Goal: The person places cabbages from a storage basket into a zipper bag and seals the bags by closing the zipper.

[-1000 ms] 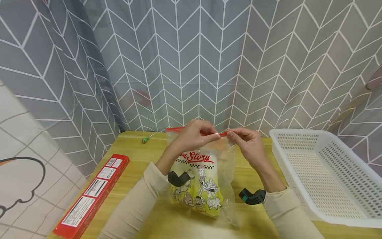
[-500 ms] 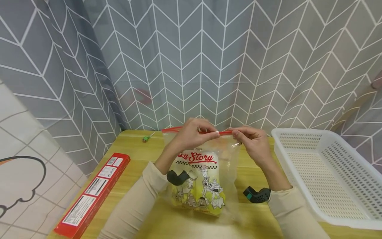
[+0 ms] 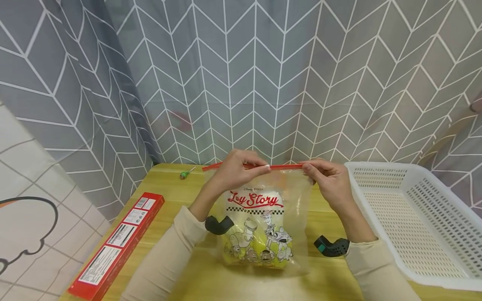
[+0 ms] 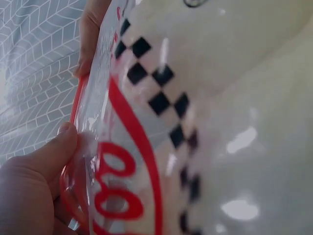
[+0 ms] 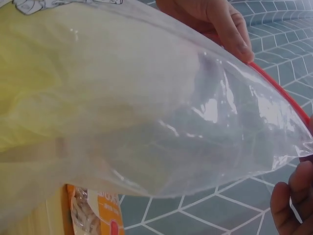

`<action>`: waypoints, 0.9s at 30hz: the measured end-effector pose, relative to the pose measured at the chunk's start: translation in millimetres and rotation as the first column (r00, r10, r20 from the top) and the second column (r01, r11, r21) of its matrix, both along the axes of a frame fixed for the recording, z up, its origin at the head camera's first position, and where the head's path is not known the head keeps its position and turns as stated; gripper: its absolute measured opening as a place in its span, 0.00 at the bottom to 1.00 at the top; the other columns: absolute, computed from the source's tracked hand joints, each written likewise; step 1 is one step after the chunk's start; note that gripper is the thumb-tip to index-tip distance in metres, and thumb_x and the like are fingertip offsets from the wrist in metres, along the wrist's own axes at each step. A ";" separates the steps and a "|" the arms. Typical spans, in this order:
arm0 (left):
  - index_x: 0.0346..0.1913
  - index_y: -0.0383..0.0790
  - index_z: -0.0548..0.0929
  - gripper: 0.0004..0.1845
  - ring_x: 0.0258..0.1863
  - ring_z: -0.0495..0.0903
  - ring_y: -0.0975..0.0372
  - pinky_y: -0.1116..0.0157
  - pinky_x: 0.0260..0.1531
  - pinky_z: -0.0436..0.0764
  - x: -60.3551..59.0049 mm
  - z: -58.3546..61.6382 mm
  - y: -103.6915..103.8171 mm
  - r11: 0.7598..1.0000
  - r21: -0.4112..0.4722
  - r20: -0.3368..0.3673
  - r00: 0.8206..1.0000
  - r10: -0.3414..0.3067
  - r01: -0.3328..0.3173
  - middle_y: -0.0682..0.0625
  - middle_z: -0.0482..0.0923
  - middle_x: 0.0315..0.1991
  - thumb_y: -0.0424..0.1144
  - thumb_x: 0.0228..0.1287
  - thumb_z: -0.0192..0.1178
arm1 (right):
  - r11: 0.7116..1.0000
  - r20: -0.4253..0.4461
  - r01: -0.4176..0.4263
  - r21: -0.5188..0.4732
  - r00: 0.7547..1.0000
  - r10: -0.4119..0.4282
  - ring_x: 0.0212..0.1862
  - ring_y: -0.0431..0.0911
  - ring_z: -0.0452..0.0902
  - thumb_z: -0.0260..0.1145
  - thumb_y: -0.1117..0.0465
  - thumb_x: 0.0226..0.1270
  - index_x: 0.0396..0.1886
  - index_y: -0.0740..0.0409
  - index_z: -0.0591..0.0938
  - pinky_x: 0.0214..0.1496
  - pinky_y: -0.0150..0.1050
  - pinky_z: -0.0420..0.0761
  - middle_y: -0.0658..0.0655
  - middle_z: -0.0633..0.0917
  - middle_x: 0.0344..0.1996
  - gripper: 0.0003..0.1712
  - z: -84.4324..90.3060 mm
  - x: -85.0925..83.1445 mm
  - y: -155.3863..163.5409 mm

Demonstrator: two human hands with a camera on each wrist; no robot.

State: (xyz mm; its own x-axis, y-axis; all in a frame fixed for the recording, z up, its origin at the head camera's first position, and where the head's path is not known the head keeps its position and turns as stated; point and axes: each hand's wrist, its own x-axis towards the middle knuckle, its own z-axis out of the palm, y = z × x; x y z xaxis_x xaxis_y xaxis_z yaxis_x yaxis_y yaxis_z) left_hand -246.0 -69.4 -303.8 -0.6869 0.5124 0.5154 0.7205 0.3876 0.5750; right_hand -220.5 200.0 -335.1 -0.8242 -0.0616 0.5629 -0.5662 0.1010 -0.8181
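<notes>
A clear zip bag [image 3: 263, 234] with a red zip strip [image 3: 286, 167] hangs between my two hands. Red "Toy Story" lettering, a checkered band and cartoon figures show on its front, with pale yellow inside. My left hand [image 3: 241, 169] pinches the strip left of its middle, thumb on the near side. At the strip's right end, the thumb and fingers of my right hand [image 3: 329, 179] pinch the top corner. The left wrist view has the left thumb [image 4: 61, 144] right at the red edge. Clear film wrinkles toward the right fingers [image 5: 296, 196] in the right wrist view.
A long red box [image 3: 116, 246] lies at the left of the wooden table [image 3: 196, 284]. Behind it sits a small green lollipop [image 3: 184, 174]. At the right stands a white plastic basket [image 3: 370, 217]. An orange packet [image 5: 105, 210] shows below the bag in the right wrist view.
My right hand has moved right, and my left hand slightly left, so more red strip shows between them. The bag's front has spread flatter and shifted right.
</notes>
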 end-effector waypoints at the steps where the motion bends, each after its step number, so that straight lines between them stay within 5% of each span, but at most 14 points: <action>1: 0.41 0.43 0.93 0.06 0.32 0.81 0.67 0.70 0.33 0.82 0.3 -0.2 -1.1 1.000 0.000 0.000 1.000 0.001 -0.001 0.53 0.89 0.35 0.40 0.66 0.69 | 1.000 0.002 0.001 -0.013 1.000 -0.001 0.23 0.40 0.72 0.65 0.70 0.71 0.41 0.74 0.87 0.27 0.29 0.76 0.44 0.86 0.26 0.09 -0.3 0.1 1.3; 27: 0.40 0.46 0.93 0.06 0.26 0.72 0.64 0.71 0.26 0.71 5.9 -2.1 -23.1 0.996 -0.032 -0.026 0.997 0.078 -0.079 0.56 0.85 0.29 0.43 0.66 0.69 | 1.000 0.033 0.021 -0.021 0.999 -0.020 0.23 0.38 0.72 0.66 0.72 0.69 0.39 0.71 0.88 0.26 0.28 0.75 0.44 0.84 0.21 0.06 -4.0 4.2 17.7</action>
